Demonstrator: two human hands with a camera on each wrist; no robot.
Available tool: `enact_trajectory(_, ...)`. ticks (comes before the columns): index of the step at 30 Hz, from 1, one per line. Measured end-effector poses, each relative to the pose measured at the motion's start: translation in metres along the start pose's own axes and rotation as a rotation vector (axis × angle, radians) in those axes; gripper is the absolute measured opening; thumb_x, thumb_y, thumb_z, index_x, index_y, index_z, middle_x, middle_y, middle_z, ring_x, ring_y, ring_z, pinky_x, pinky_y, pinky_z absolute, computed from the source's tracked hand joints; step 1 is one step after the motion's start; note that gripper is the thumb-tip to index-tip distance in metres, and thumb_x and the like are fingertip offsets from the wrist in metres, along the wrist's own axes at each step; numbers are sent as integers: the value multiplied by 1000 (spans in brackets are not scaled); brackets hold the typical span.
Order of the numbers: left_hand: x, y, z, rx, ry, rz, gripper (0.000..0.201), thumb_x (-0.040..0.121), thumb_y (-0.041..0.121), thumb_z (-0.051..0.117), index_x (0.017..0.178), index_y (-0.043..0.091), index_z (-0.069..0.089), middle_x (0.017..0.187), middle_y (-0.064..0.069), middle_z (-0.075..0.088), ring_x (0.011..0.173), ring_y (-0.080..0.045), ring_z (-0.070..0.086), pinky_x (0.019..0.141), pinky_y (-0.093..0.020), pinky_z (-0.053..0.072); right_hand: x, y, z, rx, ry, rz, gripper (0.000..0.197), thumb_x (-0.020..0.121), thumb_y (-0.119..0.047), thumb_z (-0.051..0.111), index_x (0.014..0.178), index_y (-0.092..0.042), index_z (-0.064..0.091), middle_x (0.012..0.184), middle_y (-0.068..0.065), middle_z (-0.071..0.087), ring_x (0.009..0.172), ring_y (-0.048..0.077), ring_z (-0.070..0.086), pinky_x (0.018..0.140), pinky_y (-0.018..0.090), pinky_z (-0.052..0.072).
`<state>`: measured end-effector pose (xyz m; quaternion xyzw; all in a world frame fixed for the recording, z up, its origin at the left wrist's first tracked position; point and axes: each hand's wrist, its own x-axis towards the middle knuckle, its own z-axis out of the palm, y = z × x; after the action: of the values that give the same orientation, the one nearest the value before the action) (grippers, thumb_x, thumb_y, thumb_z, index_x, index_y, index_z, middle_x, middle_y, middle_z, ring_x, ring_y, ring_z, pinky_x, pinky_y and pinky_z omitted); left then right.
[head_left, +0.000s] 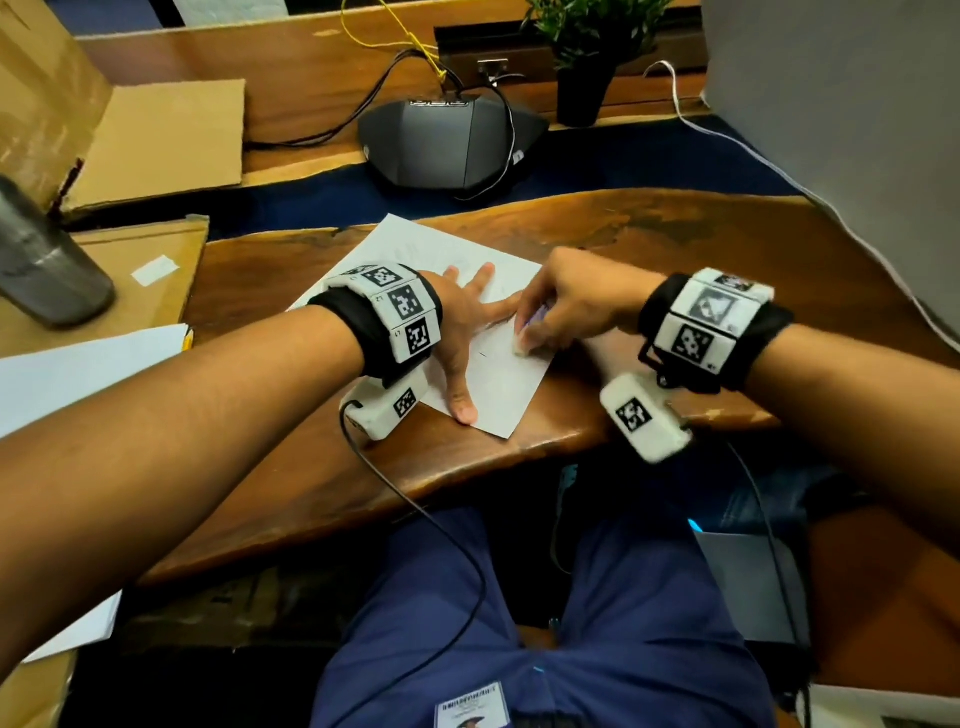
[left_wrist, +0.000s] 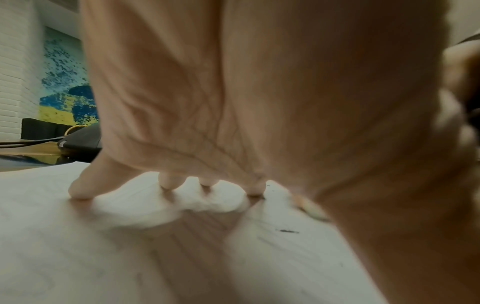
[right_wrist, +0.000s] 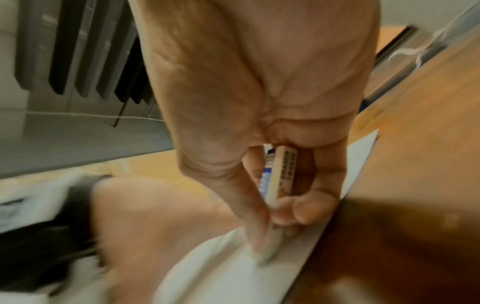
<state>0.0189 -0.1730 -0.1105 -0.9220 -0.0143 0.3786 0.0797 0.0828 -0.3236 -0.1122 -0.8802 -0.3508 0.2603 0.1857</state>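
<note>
Eraser (right_wrist: 275, 174), white with a blue-printed sleeve, is sitting inside the right grip (head_left: 576, 306) at the middle of the head frame, its bare lower end touching the sheet of paper (head_left: 498, 384) close to the sheet's right edge. The paper is lying at an angle on the brown wooden surface (head_left: 649, 234), one corner reaching almost to the near edge. Just left of the eraser, the left grip (head_left: 462, 322) is lying across the sheet, its longest finger pointing toward the eraser and ending just beside it, so the two grips are crowding the same patch of paper. A short dark pencil mark is showing on the sheet between the left thumb and the eraser. In the upper middle of the frame a dark conference speaker (head_left: 452, 140) is trailing cables, with a potted plant (head_left: 587, 62) to its right; cardboard (head_left: 156, 140) and a metal bottle (head_left: 41, 260) are occupying the upper left, well apart from the work. The right grip is closing narrowly, thumb and fingers pinching the eraser's sides. The left grip is spreading wide, its straight fingertips (left_wrist: 80, 191) pressing on the paper and holding nothing.
</note>
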Motion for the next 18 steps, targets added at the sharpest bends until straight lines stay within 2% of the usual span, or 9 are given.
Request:
enact_trajectory(3, 2, 0, 1, -20, 4, 3, 161, 27, 70, 84, 135, 56, -35, 154, 2, -40, 145, -36, -26, 113, -70, 9, 12, 10, -13, 13, 178, 68, 16, 77, -22, 85, 87, -13, 78, 81, 0, 73, 75, 15, 69, 59, 19, 51)
enact_trajectory(4, 2, -1, 1, -18, 3, 5, 161, 26, 70, 84, 136, 56, -34, 154, 2, -40, 145, -36, -26, 113, -70, 9, 12, 8, -10, -36, 183, 45, 13, 77, -23, 83, 86, -15, 78, 81, -2, 71, 78, 15, 66, 57, 17, 47)
enact_trajectory(6, 2, -2, 1, -2, -4, 13, 162, 22, 72, 80, 140, 54, -30, 154, 2, -41, 145, -37, -26, 114, -70, 10, 4, -1, 4, -134, 99, -27, 11, 77, -24, 82, 86, -21, 77, 79, -6, 67, 76, 10, 59, 55, 17, 43)
enact_trajectory(9, 2, -2, 1, -4, 1, 21, 162, 22, 73, 80, 139, 55, -31, 153, 3, -41, 145, -36, -27, 114, -69, 11, 2, -4, 4, -45, -15, -13, 12, 77, -23, 85, 86, -18, 79, 83, -1, 73, 72, 11, 65, 61, 21, 54)
enact_trajectory(13, 5, -5, 5, -35, 20, 31, 159, 34, 69, 86, 135, 56, -35, 153, 3, -41, 144, -36, -29, 113, -70, 9, 22, 13, -17, -59, 232, 64, 14, 78, -25, 84, 89, -16, 80, 90, 1, 74, 72, 6, 60, 59, 17, 48)
enact_trajectory(16, 4, -10, 7, -39, 35, 57, 158, 35, 72, 84, 136, 55, -35, 153, 4, -41, 144, -35, -29, 113, -70, 8, 30, 13, -16, -96, 233, 71, 12, 82, -23, 82, 90, -15, 79, 92, 1, 72, 81, 12, 61, 60, 19, 49)
enact_trajectory(18, 3, -15, 11, -49, 65, 92, 153, 41, 72, 84, 139, 54, -32, 154, 6, -40, 144, -32, -30, 114, -69, 6, 31, 15, -20, -36, 163, 109, 12, 83, -22, 81, 92, -14, 78, 90, 3, 73, 75, 14, 66, 60, 20, 54)
